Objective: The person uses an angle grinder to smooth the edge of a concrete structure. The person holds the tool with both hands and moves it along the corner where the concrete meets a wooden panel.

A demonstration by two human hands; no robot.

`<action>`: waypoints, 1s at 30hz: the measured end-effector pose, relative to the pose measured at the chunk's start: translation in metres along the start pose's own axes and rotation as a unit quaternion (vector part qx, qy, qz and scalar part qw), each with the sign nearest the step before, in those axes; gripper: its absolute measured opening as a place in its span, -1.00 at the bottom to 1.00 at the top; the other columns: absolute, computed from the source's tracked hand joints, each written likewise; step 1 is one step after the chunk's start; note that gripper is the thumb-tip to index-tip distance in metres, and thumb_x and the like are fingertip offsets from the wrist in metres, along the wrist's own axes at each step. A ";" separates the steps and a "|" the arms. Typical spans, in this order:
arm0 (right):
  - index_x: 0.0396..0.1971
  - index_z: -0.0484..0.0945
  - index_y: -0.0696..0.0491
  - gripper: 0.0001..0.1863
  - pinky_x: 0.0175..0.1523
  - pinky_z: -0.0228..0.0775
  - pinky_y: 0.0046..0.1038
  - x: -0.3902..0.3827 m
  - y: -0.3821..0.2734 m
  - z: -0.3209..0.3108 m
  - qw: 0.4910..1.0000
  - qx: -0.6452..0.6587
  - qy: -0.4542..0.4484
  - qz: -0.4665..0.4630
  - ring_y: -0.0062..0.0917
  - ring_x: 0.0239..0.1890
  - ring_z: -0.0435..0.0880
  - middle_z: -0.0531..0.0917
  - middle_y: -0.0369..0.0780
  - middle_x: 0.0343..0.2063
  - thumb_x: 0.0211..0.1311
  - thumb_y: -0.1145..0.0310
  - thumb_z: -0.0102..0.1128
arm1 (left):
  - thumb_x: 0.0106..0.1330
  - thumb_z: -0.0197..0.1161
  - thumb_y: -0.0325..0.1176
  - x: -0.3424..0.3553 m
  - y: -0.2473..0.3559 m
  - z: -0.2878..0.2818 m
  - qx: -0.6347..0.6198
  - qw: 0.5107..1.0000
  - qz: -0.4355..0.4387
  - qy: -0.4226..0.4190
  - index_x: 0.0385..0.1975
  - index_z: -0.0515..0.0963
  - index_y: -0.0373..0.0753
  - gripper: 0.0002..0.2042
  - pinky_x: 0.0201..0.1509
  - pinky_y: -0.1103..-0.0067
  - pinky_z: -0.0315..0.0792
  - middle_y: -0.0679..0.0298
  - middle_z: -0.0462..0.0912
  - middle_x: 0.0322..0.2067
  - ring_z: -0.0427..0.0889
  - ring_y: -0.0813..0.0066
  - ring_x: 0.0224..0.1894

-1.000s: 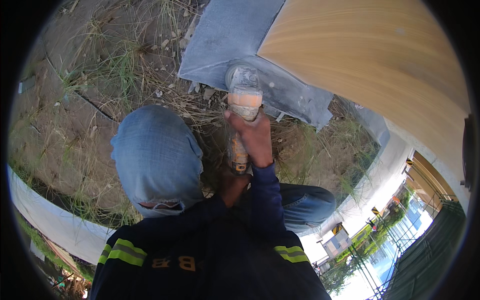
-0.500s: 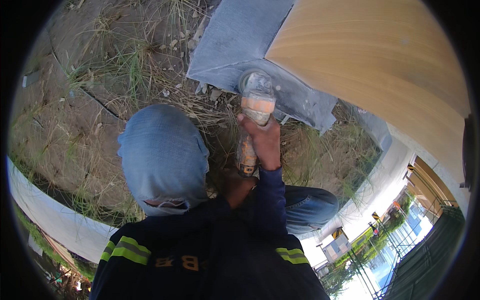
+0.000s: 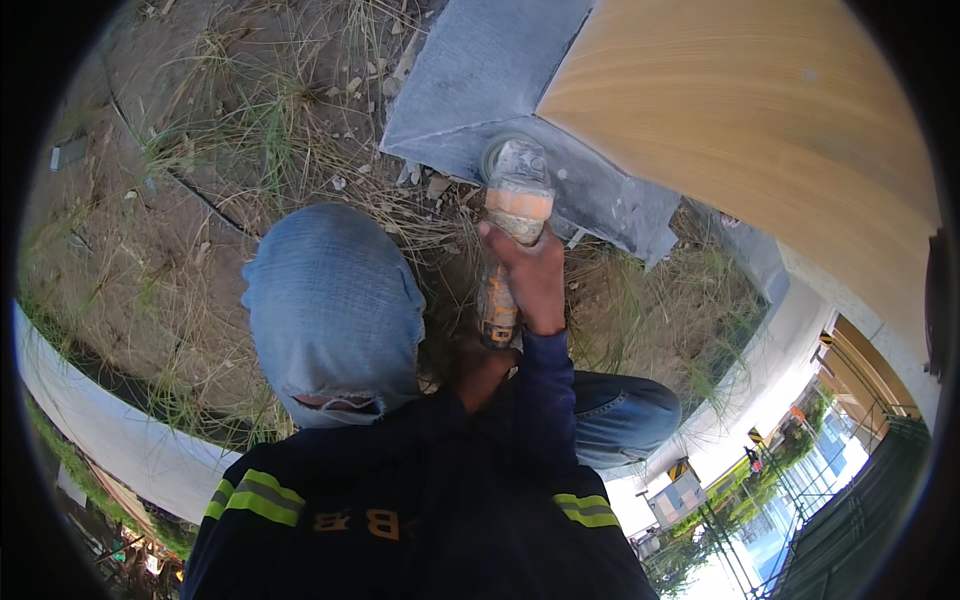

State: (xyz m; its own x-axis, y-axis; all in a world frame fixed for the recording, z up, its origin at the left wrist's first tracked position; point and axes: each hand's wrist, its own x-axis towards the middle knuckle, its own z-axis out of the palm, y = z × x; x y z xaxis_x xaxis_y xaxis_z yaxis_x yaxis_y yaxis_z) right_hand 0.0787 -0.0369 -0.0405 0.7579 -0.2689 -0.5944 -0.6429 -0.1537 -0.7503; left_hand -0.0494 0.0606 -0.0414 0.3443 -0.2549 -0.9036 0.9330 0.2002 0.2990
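Note:
A dusty angle grinder [image 3: 518,205] with orange bands lies lengthwise in front of me. Its round disc end [image 3: 497,152] is against the grey slab [image 3: 440,140] at the foot of the wall, near the slab's corner joint. My right hand [image 3: 530,275] is closed around the grinder's body, just behind the orange band. Lower down, my left hand [image 3: 482,370] is at the tool's rear end, closed on it, its fingers partly hidden by the grinder and shadow.
A tan wall [image 3: 740,110] rises at the right above the grey slabs. Dry grass [image 3: 280,120], soil and broken stone chips lie around the slab's edge. My denim-covered knee [image 3: 335,310] is close on the left, the other [image 3: 625,420] at lower right. A pale curb [image 3: 120,410] borders the ground.
The view has shifted slightly, moving the scene a little to the right in the picture. Both hands keep their hold, and the grinder stays at about the same spot on the slab.

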 end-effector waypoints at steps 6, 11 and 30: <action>0.00 0.63 0.24 -0.55 -0.03 0.53 -0.46 0.000 0.009 -0.001 1.000 0.003 -0.001 0.004 -0.59 -0.19 0.69 0.77 -0.21 -0.17 0.22 0.28 0.52 | 0.08 0.39 -0.42 -0.003 0.001 0.000 -0.010 0.999 -0.027 -0.014 -0.21 0.63 -0.43 -0.70 -0.26 0.39 0.52 0.18 0.71 -0.42 0.70 0.39 -0.38; 0.01 0.63 0.24 -0.53 0.00 0.52 -0.46 0.001 -0.007 0.013 0.999 -0.025 -0.043 -0.008 -0.58 -0.17 0.69 0.77 -0.21 -0.17 0.22 0.25 0.52 | 0.21 0.35 -0.48 0.005 -0.013 -0.002 -0.056 0.997 0.059 0.012 -0.14 0.58 -0.35 -0.77 -0.45 0.48 0.46 0.26 0.66 -0.42 0.64 0.50 -0.49; 0.01 0.63 0.23 -0.53 -0.01 0.52 -0.46 -0.005 0.007 -0.016 0.999 0.015 0.024 0.018 -0.59 -0.18 0.68 0.76 -0.22 -0.18 0.22 0.26 0.53 | 0.23 0.34 -0.47 -0.001 -0.002 0.005 0.021 0.999 -0.010 -0.041 -0.19 0.57 -0.33 -0.81 -0.51 0.52 0.42 0.30 0.62 -0.50 0.60 0.53 -0.56</action>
State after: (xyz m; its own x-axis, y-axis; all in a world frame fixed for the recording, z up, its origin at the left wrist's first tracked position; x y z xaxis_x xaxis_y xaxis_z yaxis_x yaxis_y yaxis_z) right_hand 0.0687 -0.0517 -0.0378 0.7280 -0.3187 -0.6070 -0.6654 -0.1151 -0.7376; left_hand -0.0516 0.0554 -0.0391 0.3323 -0.3350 -0.8817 0.9424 0.1561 0.2958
